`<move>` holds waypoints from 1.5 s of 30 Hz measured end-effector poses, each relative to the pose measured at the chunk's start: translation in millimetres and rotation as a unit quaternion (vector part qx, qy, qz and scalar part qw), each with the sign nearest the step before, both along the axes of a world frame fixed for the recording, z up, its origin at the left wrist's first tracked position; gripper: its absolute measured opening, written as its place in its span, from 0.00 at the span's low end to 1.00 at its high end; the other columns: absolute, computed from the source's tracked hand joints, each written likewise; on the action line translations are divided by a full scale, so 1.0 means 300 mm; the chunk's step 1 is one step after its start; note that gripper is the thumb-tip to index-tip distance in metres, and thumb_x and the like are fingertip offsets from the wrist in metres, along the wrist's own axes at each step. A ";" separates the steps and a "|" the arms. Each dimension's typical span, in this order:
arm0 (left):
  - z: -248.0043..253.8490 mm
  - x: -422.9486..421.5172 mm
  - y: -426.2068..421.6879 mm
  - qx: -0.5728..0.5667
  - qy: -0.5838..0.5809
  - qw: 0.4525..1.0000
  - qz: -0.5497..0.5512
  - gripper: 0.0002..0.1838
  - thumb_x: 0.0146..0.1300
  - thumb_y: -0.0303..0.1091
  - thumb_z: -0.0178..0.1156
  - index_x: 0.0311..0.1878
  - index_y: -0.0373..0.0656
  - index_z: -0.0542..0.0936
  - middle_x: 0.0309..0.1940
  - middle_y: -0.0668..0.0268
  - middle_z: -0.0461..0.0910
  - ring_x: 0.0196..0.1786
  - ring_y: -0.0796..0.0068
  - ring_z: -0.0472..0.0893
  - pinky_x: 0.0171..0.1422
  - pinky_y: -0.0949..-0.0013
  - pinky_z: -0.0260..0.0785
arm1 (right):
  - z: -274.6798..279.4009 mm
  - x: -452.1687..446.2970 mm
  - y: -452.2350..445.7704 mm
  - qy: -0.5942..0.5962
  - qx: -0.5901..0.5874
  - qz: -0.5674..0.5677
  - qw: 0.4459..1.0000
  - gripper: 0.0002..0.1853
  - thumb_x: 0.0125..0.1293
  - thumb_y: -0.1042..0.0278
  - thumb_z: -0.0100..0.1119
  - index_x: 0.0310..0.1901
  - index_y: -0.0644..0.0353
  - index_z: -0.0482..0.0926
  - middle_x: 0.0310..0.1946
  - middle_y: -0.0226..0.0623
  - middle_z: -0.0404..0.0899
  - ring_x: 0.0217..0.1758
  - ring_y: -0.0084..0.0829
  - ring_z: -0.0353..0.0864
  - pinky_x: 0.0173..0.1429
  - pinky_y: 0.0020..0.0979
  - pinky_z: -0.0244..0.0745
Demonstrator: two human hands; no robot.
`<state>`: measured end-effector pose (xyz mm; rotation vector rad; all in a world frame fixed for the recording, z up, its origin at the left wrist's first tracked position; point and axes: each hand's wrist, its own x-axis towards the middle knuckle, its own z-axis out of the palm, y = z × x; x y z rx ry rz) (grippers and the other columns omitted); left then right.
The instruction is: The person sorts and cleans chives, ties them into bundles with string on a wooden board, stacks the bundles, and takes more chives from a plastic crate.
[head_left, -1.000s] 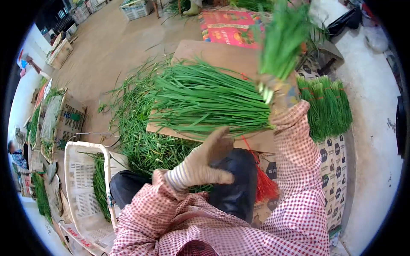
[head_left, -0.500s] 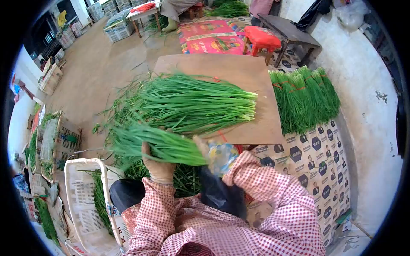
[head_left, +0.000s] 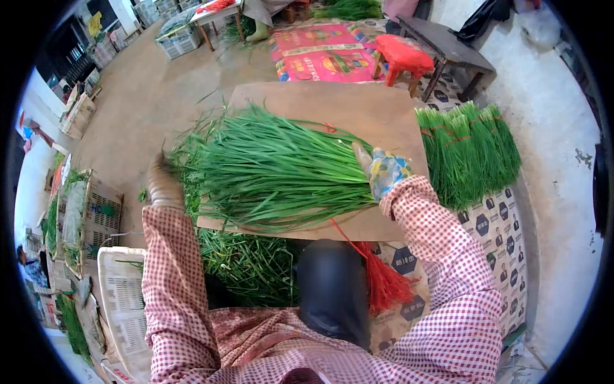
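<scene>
A wide pile of long green leafy stalks (head_left: 281, 169) lies on the brown board (head_left: 332, 102), its pale stem ends to the right. My right hand (head_left: 385, 171), in a glove with a blue and yellow pattern, is closed round stem ends at the pile's right side. Off the pile's left side is my left hand (head_left: 165, 182), in a pale glove; its fingertips are blurred, so its grip is unclear. A bunch of red ties (head_left: 387, 281) hangs below the board's front edge, beside my knee.
Tied green bundles (head_left: 470, 153) stand at the right beside the wall. Loose leaves (head_left: 249, 269) lie below the board. A white crate (head_left: 125, 301) is at the lower left. Farther back are a red stool (head_left: 403, 57), a dark bench (head_left: 444, 45) and a person's boot (head_left: 258, 32).
The separate bunch held over my lap now lies on the board with the other stalks. My right hand has moved up and right with its stem ends; my left hand has let go and moved left.
</scene>
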<state>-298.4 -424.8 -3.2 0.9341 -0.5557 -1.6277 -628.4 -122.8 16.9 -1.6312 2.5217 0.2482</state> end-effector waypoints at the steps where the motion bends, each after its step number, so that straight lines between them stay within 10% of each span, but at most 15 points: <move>1: 0.043 -0.014 0.046 0.000 -0.008 1.000 -0.003 0.22 0.65 0.42 0.61 0.57 0.37 0.76 0.60 0.57 0.77 0.62 0.64 0.75 0.69 0.57 0.67 | 0.035 0.006 -0.005 -0.001 0.027 -0.008 1.000 0.27 0.77 0.63 0.36 0.76 0.45 0.55 0.62 0.48 0.73 0.62 0.49 0.77 0.65 0.43 0.72; 4: 0.164 -0.215 0.330 -0.369 -0.319 0.864 -0.122 0.39 0.54 0.47 0.71 0.65 0.38 0.68 0.64 0.53 0.71 0.66 0.58 0.71 0.71 0.56 0.63 | 0.045 -0.034 -0.015 -0.055 0.033 -0.001 0.998 0.27 0.77 0.62 0.39 0.76 0.42 0.54 0.62 0.49 0.73 0.61 0.50 0.77 0.66 0.44 0.72; 7: 0.155 -0.485 0.594 -0.655 -0.451 0.522 -0.308 0.63 0.38 0.51 0.80 0.75 0.41 0.56 0.72 0.49 0.59 0.76 0.47 0.56 0.79 0.45 0.46 | 0.144 0.014 -0.033 -0.089 0.041 -0.057 0.994 0.24 0.76 0.61 0.41 0.71 0.49 0.64 0.62 0.45 0.74 0.60 0.49 0.77 0.64 0.46 0.73; 12: -0.001 -0.661 0.664 -0.639 -0.608 0.374 -0.286 0.69 0.29 0.55 0.79 0.76 0.44 0.52 0.72 0.47 0.58 0.77 0.46 0.54 0.79 0.39 0.39 | -0.066 -0.005 0.047 0.036 -0.047 0.059 0.997 0.23 0.72 0.65 0.45 0.68 0.53 0.68 0.55 0.47 0.76 0.54 0.46 0.80 0.58 0.45 0.75; 20: -0.103 -0.611 0.638 -0.553 -0.647 0.451 -0.269 0.70 0.29 0.61 0.79 0.74 0.34 0.54 0.71 0.46 0.60 0.76 0.48 0.57 0.81 0.47 0.43 | -0.101 -0.097 0.053 -0.056 -0.105 0.158 0.980 0.38 0.65 0.76 0.50 0.77 0.47 0.53 0.57 0.48 0.75 0.58 0.49 0.78 0.60 0.45 0.75; 22: -0.107 -0.606 0.643 -0.559 -0.652 0.442 -0.257 0.71 0.29 0.63 0.78 0.73 0.32 0.53 0.71 0.46 0.60 0.76 0.47 0.56 0.81 0.47 0.41 | -0.067 -0.127 0.092 -0.076 -0.153 0.175 0.970 0.46 0.52 0.68 0.69 0.74 0.49 0.59 0.55 0.51 0.75 0.56 0.52 0.78 0.60 0.46 0.75; 30: -0.139 -0.594 0.653 -0.570 -0.651 0.438 -0.244 0.71 0.29 0.63 0.77 0.73 0.31 0.53 0.72 0.46 0.59 0.77 0.47 0.55 0.81 0.46 0.39 | 0.113 -0.185 0.104 -0.216 -0.274 0.087 0.933 0.29 0.61 0.59 0.66 0.62 0.61 0.74 0.53 0.51 0.79 0.61 0.48 0.77 0.65 0.44 0.72; 40: -0.142 -0.593 0.671 -0.573 -0.644 0.450 -0.232 0.68 0.31 0.61 0.78 0.72 0.32 0.55 0.71 0.47 0.59 0.76 0.47 0.55 0.81 0.45 0.39 | 0.027 -0.109 -0.162 -0.349 -0.039 -0.007 0.936 0.18 0.63 0.57 0.63 0.52 0.55 0.81 0.48 0.45 0.84 0.54 0.43 0.82 0.60 0.39 0.74; 45: -0.121 -0.600 0.663 -0.560 -0.642 0.452 -0.263 0.69 0.33 0.61 0.78 0.73 0.34 0.53 0.72 0.48 0.58 0.77 0.50 0.54 0.81 0.46 0.38 | -0.049 -0.063 -0.162 -0.224 -0.151 0.019 0.963 0.06 0.64 0.66 0.60 0.40 0.56 0.81 0.39 0.46 0.84 0.46 0.47 0.83 0.48 0.40 0.77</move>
